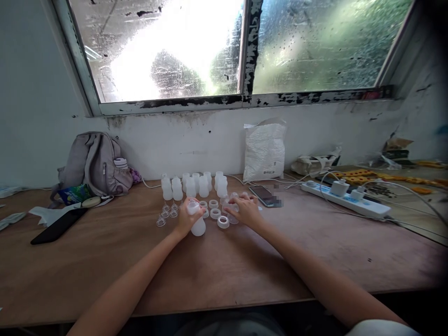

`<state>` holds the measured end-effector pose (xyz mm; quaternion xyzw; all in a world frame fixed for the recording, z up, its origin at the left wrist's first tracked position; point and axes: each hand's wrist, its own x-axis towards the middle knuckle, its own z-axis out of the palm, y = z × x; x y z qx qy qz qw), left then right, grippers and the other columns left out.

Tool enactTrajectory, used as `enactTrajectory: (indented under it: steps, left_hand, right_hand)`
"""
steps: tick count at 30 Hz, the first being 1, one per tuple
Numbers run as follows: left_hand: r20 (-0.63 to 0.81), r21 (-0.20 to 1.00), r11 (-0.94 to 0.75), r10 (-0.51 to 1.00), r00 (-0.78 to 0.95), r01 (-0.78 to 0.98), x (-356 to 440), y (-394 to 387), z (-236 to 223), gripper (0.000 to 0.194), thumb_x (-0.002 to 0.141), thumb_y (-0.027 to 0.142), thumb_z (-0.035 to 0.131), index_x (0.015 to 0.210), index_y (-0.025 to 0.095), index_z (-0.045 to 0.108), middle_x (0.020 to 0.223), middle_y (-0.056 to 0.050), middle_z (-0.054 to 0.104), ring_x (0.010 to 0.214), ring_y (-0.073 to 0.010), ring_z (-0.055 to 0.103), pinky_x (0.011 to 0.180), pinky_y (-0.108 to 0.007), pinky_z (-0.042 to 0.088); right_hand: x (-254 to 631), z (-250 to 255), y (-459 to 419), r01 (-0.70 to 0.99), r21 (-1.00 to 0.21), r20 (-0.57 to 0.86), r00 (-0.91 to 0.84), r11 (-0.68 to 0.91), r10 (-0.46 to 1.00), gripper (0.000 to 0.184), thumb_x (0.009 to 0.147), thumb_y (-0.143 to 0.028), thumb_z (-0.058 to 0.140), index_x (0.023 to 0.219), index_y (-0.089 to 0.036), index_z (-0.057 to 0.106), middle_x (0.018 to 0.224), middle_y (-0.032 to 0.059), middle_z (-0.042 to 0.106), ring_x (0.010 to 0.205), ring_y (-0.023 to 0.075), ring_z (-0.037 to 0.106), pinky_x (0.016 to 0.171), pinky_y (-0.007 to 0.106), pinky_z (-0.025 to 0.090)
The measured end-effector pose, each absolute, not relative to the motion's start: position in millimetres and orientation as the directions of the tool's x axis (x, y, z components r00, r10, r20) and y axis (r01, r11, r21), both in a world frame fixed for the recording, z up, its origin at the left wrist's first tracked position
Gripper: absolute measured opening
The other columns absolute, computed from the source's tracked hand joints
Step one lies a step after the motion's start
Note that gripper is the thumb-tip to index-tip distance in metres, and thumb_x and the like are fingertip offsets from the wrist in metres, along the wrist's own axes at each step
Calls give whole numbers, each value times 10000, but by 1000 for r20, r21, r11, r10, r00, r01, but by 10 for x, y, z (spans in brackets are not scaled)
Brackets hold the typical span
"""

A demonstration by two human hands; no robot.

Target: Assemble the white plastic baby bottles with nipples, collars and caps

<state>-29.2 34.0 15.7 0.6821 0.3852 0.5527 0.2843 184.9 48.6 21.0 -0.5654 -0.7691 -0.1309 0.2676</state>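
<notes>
My left hand is wrapped around the neck of a frosted white baby bottle, which stands slightly tilted on the table. A collar and teat, hard to make out, sit at its top. My right hand is over a group of clear domed bottle caps, thumb and fingers curled around one of them. Between the hands lie several white screw rings. Left of the bottle stand several clear silicone teats. Behind them is a cluster of frosted bottles, upright.
A smartphone lies right of the caps, near a white power strip with cables. A white plastic package leans on the wall. At left are a backpack and a black flat case. The wooden table ends near my body.
</notes>
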Motion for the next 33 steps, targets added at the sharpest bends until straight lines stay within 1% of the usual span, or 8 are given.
enactTrajectory:
  steps: [3,7,12,18,22,26,29,33]
  left_hand:
    - [519,809,-551,833,193,203,-280,291,98,267,640,275,636,816,171,465,756,-12,575,685,-127,544,642,-241,431]
    - [438,860,-490,852,286,144,-215,217,56,332,614,294,670,844,162,471,774,-25,585,694,-135,548,656,-262,445]
    - [393,891,-446,848,354,79,-180,169,40,399,584,275,697,890,158,470,783,-28,591,702,-147,560,656,-277,454]
    - [283,906,-392,839,464,156,-166,145,-35,401,507,274,741,838,145,556,822,-56,604,750,-183,553,677,-293,439]
    - [196,975,-222,901,386,25,-135,133,-28,379,585,324,693,881,135,550,814,-54,594,709,-158,550,636,-269,432]
    - [151,987,-127,942,301,-97,-135,102,38,389,666,389,616,951,145,512,745,-32,583,611,-124,541,573,-242,429]
    - [85,994,-48,912,401,-102,-144,67,90,367,691,423,581,924,149,507,691,-24,575,549,-119,537,507,-233,425]
    - [24,995,34,841,541,-96,-142,15,120,374,674,424,601,899,141,506,685,-39,582,512,-129,551,444,-221,410]
  right_hand:
    - [1834,203,462,954,-70,449,-231,292,863,238,761,-408,495,809,-209,615,764,64,660,911,245,507,792,396,225]
    - [1779,207,396,943,-55,381,-284,328,880,207,746,-374,512,853,-224,606,832,56,654,920,245,489,770,371,237]
    - [1757,192,339,927,-53,381,-326,372,865,193,743,-349,500,854,-228,601,905,61,624,911,245,464,759,369,251]
    - [1801,179,349,937,-73,400,-285,340,871,229,701,-345,539,889,-222,580,886,71,620,922,268,472,772,395,274]
    - [1807,242,378,895,-251,483,-213,368,849,242,706,-366,545,890,-212,573,812,60,629,824,239,523,729,367,319]
    - [1783,355,369,627,-577,621,-78,523,780,343,703,-419,560,966,-201,525,867,52,600,674,156,523,642,293,384]
    - [1767,413,350,348,-753,607,40,558,794,379,677,-446,586,955,-200,507,867,45,585,689,142,520,609,261,398]
    - [1770,439,354,114,-848,530,153,518,834,355,648,-463,603,865,-191,528,746,11,565,638,124,498,548,238,378]
